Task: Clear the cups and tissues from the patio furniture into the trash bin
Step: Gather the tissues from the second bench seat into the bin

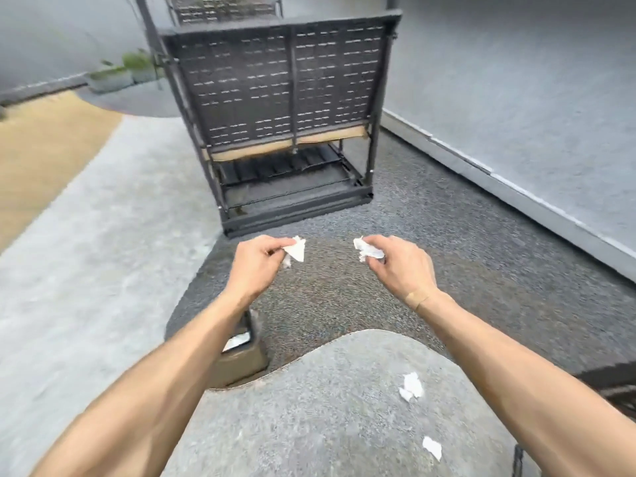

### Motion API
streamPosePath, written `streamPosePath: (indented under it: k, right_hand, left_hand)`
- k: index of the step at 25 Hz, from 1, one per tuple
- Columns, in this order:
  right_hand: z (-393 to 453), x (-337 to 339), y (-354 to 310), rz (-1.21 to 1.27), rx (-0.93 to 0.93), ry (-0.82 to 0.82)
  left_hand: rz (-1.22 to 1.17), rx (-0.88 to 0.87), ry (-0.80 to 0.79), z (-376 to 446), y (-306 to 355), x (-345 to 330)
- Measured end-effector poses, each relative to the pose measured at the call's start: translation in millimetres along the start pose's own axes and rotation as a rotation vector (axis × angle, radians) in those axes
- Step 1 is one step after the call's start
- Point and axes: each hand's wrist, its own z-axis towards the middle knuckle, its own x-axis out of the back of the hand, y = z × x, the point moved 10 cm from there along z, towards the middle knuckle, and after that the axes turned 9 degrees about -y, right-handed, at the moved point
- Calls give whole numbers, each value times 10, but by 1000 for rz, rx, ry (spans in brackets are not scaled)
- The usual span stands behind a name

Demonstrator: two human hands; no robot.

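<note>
While both arms are extended over the counter's (309,425) far edge, one tissue (295,251) is pinched by the left hand (256,266) and another (368,251) by the right hand (401,266); two scraps (411,387) (432,447) are left near the counter's right edge.

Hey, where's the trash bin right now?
In the head view, the trash bin sits on the ground low and left of centre, partly hidden under the left forearm, just off the far left edge of the grey stone table.
</note>
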Motion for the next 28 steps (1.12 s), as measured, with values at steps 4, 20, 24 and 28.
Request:
streamPosePath:
  k: [4, 20, 24, 28]
  right_hand:
    - [481, -507, -1213, 21, 179, -85]
    - [2319, -1869, -3258, 99, 507, -289]
    - [2919, -2057, -3251, 106, 502, -287]
    - [3426, -2296, -3187, 107, 468, -306]
  left_hand:
    - [-12, 134, 144, -347, -849, 1011]
    - [27, 501, 374, -168, -2657, 2429]
    - [37, 517, 349, 460, -2847, 2574]
    - [16, 530, 337, 941, -3081, 2585]
